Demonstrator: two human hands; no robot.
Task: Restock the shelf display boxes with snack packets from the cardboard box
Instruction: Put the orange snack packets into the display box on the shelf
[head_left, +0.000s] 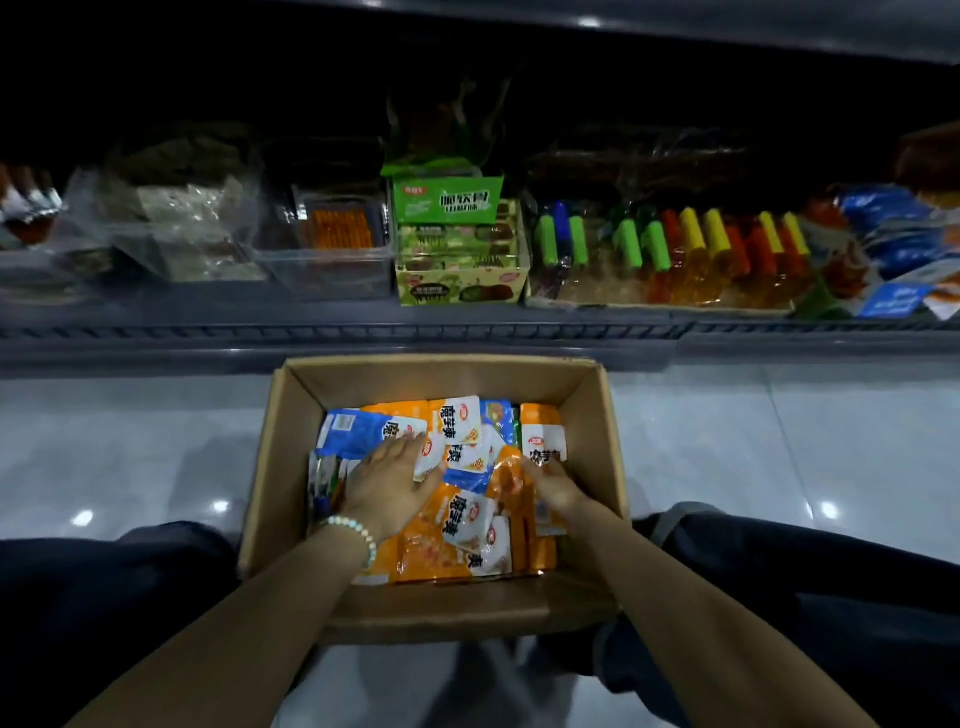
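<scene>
- Tiled floor (156, 441) carries the box (436, 376), below the shelf (467, 332).
- Left hand (387, 486) lies open, flat on packets (467, 525) in the box.
- Right hand (553, 483) grips an orange packet (511, 483) there.

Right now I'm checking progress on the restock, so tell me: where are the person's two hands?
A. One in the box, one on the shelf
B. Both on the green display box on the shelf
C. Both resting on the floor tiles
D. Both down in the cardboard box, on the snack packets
D: the left hand lies flat on the snack packets and the right hand touches them too, both inside the cardboard box.
</scene>
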